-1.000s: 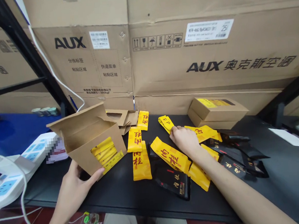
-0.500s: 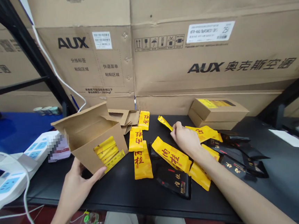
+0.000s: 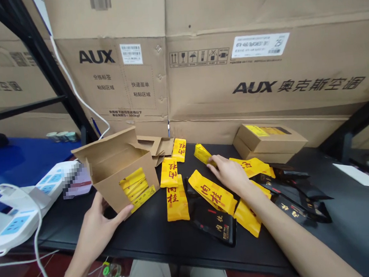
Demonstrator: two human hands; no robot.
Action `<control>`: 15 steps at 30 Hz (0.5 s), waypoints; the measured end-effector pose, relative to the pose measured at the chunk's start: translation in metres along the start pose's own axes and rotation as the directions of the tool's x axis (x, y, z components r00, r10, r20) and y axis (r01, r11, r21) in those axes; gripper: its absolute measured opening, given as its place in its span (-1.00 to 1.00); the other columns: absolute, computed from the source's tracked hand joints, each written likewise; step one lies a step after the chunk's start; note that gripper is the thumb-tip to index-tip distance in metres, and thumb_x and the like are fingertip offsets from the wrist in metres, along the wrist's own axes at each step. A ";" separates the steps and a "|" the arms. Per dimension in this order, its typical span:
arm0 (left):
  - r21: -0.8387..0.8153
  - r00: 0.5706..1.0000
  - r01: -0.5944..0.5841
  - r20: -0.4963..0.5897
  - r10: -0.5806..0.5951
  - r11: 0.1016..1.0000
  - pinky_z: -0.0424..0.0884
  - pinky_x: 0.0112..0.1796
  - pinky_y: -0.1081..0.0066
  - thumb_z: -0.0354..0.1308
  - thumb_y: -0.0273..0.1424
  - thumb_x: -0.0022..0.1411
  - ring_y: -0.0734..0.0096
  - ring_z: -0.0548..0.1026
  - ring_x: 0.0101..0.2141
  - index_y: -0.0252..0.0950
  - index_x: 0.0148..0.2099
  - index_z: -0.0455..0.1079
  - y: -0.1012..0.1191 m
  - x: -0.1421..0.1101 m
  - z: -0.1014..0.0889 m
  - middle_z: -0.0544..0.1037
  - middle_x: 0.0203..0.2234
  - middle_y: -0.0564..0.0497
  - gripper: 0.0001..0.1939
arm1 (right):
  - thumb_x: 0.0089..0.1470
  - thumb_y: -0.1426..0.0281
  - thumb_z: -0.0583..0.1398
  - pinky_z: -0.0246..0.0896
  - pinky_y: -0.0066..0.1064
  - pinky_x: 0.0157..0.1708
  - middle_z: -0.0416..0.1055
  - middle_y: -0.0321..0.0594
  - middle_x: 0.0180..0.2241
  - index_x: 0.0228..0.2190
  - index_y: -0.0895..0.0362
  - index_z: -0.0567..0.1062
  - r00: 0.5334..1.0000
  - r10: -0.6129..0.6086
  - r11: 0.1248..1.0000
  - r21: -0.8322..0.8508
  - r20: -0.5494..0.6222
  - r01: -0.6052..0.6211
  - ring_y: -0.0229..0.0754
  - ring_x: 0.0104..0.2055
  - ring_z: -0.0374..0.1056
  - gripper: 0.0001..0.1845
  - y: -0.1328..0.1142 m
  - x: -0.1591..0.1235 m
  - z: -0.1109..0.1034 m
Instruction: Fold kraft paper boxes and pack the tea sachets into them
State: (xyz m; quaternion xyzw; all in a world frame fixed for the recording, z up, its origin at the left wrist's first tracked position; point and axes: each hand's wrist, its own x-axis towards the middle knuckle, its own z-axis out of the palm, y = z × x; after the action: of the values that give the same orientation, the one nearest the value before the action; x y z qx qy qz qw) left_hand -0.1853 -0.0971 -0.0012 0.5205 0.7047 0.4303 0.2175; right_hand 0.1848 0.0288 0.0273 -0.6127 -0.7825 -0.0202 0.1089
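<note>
While the left hand (image 3: 103, 225) steadies an open cardboard box (image 3: 110, 196), its thumb lying against the front and its other fingers going behind the side, the right hand (image 3: 229, 173) pinches the near end of a yellow packet (image 3: 201, 152) between its fingers. With the middle of the head view as the dial's centre, the box sits at 8 o'clock on the black counter (image 3: 142, 245), its flap raised and yellow packets showing through its window. The pinched packet lies at 4 o'clock, its far end pointing toward 11. At 7 o'clock, three loose yellow packets (image 3: 177, 203) form an overlapping line. Near 5 o'clock, a larger-looking yellow packet (image 3: 212, 193) partly covers a black packet (image 3: 218, 226); another yellow packet (image 3: 248, 219) runs beneath the right forearm. More black packets (image 3: 295, 208) are heaped at 4 o'clock. Two stacked boxes (image 3: 262, 146) stand at 3 o'clock, and flattened cardboard (image 3: 152, 143) lies at 9, behind the open box. A white power strip (image 3: 17, 226) extends between 8 and 9.
</note>
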 end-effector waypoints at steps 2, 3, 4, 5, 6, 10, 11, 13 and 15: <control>-0.012 1.000 -0.003 0.005 0.003 1.000 0.57 0.05 0.04 0.38 0.00 0.02 -0.08 0.60 0.09 -0.15 0.13 0.31 -0.001 0.000 0.001 0.65 0.05 -0.16 -0.31 | 0.36 0.36 0.03 0.28 -0.35 -0.23 0.55 -0.08 0.03 0.00 0.08 0.43 1.000 0.010 1.000 0.019 0.000 -0.010 -0.03 -0.08 0.53 -0.73 0.003 0.001 0.002; -0.020 1.000 -0.007 0.008 0.007 1.000 0.57 0.05 0.05 0.38 0.00 0.03 -0.07 0.60 0.08 -0.16 0.13 0.30 -0.002 0.000 0.001 0.65 0.06 -0.17 -0.31 | 0.36 0.38 0.02 0.29 -0.33 -0.22 0.56 -0.06 0.03 0.07 0.09 0.39 0.999 0.031 0.999 0.027 -0.009 -0.031 -0.02 -0.09 0.54 -0.68 0.004 0.002 0.003; -0.027 1.000 -0.012 0.011 0.013 1.000 0.57 0.05 0.05 0.38 -0.01 0.04 -0.06 0.61 0.07 -0.16 0.13 0.30 -0.001 0.000 0.001 0.64 0.06 -0.18 -0.31 | 0.35 0.39 0.01 0.32 -0.31 -0.21 0.57 -0.03 0.00 0.16 0.11 0.33 0.998 0.059 0.997 0.049 -0.029 -0.058 -0.01 -0.11 0.55 -0.62 0.005 0.003 0.003; -0.034 1.000 -0.018 0.012 0.019 0.999 0.57 0.04 0.06 0.38 -0.01 0.04 -0.05 0.62 0.06 -0.17 0.13 0.30 -0.001 -0.001 0.001 0.64 0.06 -0.18 -0.32 | 0.34 0.39 0.02 0.34 -0.29 -0.19 0.58 -0.02 -0.03 0.22 0.13 0.27 0.994 0.088 0.992 0.095 -0.058 -0.082 0.00 -0.12 0.55 -0.55 0.007 0.005 0.002; -0.038 1.000 -0.023 0.012 0.024 0.999 0.58 0.04 0.07 0.38 -0.02 0.04 -0.05 0.63 0.05 -0.18 0.13 0.30 0.000 -0.001 0.001 0.64 0.06 -0.19 -0.32 | 0.33 0.38 0.05 0.36 -0.27 -0.15 0.59 -0.02 -0.06 0.25 0.15 0.24 0.988 0.117 0.982 0.163 -0.098 -0.101 0.00 -0.13 0.56 -0.51 0.009 0.006 -0.001; -0.041 0.999 -0.045 0.008 0.045 0.998 0.58 0.03 0.09 0.38 -0.03 0.04 -0.04 0.63 0.05 -0.18 0.10 0.31 0.004 -0.001 0.000 0.65 0.05 -0.18 -0.35 | 0.22 0.31 0.19 0.40 -0.25 -0.01 0.60 -0.06 -0.18 -0.02 0.14 0.46 0.931 0.197 0.894 0.447 -0.307 -0.042 -0.03 -0.13 0.55 -0.68 0.014 0.011 -0.027; -0.036 0.999 -0.048 0.009 0.048 0.998 0.58 0.02 0.09 0.38 -0.03 0.03 -0.04 0.63 0.03 -0.18 0.08 0.32 0.005 -0.001 -0.001 0.66 0.03 -0.18 -0.36 | 0.21 0.28 0.20 0.42 -0.24 -0.03 0.60 -0.08 -0.21 -0.11 0.13 0.49 0.914 0.193 0.872 0.489 -0.356 0.006 -0.05 -0.16 0.54 -0.74 0.013 0.011 -0.038; -0.024 0.999 -0.051 0.011 0.051 0.998 0.59 0.01 0.08 0.38 -0.02 0.02 -0.06 0.65 0.00 -0.19 0.05 0.32 0.006 -0.001 -0.001 0.68 -0.01 -0.17 -0.37 | 0.20 0.23 0.20 0.45 -0.25 -0.08 0.58 -0.11 -0.24 -0.20 0.10 0.48 0.883 0.146 0.820 0.554 -0.446 0.145 -0.09 -0.21 0.53 -0.78 0.003 0.009 -0.064; -0.019 0.998 -0.054 0.014 0.055 0.998 0.59 0.00 0.05 0.38 -0.01 0.01 -0.07 0.66 -0.02 -0.19 0.06 0.32 0.005 0.000 -0.001 0.68 -0.03 -0.17 -0.36 | 0.20 0.21 0.20 0.47 -0.27 -0.12 0.57 -0.16 -0.23 -0.22 0.09 0.46 0.846 0.059 0.760 0.574 -0.530 0.307 -0.15 -0.22 0.52 -0.79 -0.017 0.004 -0.094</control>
State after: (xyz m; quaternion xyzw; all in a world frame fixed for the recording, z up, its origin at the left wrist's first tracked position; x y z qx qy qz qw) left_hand -0.1833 -0.0973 0.0039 0.5407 0.6846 0.4388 0.2157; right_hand 0.1808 0.0131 0.1215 -0.4542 -0.7230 0.0755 0.5150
